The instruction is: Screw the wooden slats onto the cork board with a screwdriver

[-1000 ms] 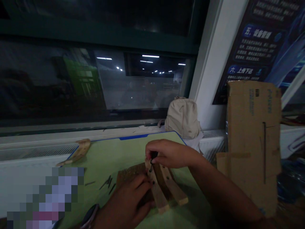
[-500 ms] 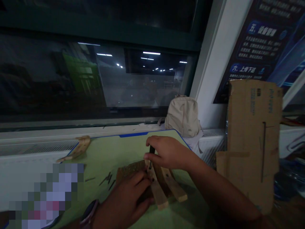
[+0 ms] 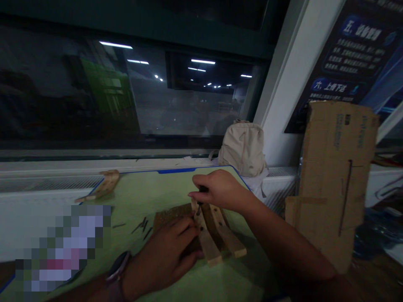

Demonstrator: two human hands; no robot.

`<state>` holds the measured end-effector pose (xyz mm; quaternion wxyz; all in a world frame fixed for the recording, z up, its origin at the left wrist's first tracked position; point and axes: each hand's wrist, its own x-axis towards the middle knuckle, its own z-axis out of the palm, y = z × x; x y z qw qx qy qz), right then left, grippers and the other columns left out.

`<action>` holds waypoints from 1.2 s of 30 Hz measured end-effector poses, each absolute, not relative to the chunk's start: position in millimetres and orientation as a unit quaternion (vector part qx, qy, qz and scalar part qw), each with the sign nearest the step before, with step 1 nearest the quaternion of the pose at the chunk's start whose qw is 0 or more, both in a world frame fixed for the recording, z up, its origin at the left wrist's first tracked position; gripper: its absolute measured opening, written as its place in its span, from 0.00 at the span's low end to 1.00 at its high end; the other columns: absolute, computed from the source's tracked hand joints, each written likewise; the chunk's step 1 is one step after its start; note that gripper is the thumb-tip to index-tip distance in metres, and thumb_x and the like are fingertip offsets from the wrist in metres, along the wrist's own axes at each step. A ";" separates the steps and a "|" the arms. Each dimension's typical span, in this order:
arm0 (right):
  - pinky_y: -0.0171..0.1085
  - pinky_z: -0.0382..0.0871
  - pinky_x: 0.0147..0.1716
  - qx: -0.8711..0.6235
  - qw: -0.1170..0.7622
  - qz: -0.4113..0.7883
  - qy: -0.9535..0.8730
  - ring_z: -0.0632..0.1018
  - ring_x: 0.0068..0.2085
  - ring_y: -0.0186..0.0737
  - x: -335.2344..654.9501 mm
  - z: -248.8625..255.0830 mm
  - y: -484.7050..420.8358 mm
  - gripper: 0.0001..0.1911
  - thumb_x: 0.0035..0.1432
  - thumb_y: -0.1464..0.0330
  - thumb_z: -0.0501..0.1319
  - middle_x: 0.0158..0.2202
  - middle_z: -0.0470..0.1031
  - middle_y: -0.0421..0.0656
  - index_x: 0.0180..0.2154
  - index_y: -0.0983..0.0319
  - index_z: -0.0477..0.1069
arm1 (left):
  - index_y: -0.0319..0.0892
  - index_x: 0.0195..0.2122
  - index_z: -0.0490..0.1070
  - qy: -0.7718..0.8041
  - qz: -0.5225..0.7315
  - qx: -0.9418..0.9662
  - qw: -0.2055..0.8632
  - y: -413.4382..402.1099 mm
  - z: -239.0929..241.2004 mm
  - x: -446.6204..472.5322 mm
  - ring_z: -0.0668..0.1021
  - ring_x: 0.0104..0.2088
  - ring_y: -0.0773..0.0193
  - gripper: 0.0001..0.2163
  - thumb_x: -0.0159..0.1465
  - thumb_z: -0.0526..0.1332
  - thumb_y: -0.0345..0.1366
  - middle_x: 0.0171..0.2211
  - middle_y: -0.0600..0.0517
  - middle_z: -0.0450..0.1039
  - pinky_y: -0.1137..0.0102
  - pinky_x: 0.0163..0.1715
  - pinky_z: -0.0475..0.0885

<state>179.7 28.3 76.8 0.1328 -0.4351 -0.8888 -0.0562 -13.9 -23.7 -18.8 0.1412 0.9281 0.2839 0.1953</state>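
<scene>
The stiff, probably light wooden slats (image 3: pixel 225 240) are pressed on their broad face by the flattened left hand (image 3: pixel 166 256); a dark tool (image 3: pixel 202 189) is pinched by the right hand (image 3: pixel 221 191).

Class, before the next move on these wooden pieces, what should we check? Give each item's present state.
1. Left hand steadying the wooden assembly: ok, it rests on it.
2. Right hand gripping the dark tool: ok, pinched near its top.
3. Tool tip seated in the wood: cannot tell, too dark.
4. Assembly lying on the green mat: ok.
5. Thin dark pins apart from both hands: ok, left of the assembly.
</scene>
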 end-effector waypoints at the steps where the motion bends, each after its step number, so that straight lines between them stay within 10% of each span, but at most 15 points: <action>1: 0.36 0.43 0.25 -0.444 0.119 -0.069 -0.886 0.67 0.25 0.36 178.3 76.5 27.9 0.15 0.63 0.56 0.58 0.23 0.71 0.40 0.33 0.61 0.72 | 0.42 0.49 0.67 0.282 0.197 0.929 0.140 -23.7 -18.8 -14.0 0.73 0.48 0.51 0.11 0.65 0.57 0.32 0.49 0.44 0.68 0.55 0.47 0.73; 13: 0.34 0.64 0.41 -0.246 0.143 0.187 -0.940 0.73 0.41 0.37 200.7 86.1 26.8 0.08 0.60 0.78 0.58 0.40 0.73 0.43 0.41 0.62 0.65 | 0.42 0.49 0.67 0.283 0.194 0.928 0.147 -24.6 -15.0 -13.8 0.73 0.47 0.53 0.10 0.66 0.56 0.33 0.48 0.44 0.68 0.57 0.48 0.72; 24: 0.35 0.44 0.25 -0.397 0.136 -0.041 -0.907 0.67 0.25 0.34 182.6 77.4 29.3 0.16 0.57 0.57 0.63 0.22 0.71 0.39 0.26 0.61 0.71 | 0.42 0.49 0.68 0.285 0.197 0.928 0.138 -24.6 -17.0 -14.4 0.73 0.47 0.51 0.11 0.66 0.57 0.33 0.48 0.44 0.69 0.55 0.47 0.73; 36: 0.38 0.54 0.29 -0.451 0.090 -0.093 -0.883 0.76 0.34 0.42 189.3 87.9 13.7 0.19 0.70 0.60 0.46 0.34 0.79 0.47 0.39 0.63 0.71 | 0.44 0.50 0.66 0.286 0.204 0.925 0.145 -24.8 -19.5 -14.1 0.74 0.49 0.54 0.12 0.65 0.56 0.31 0.52 0.45 0.67 0.59 0.47 0.74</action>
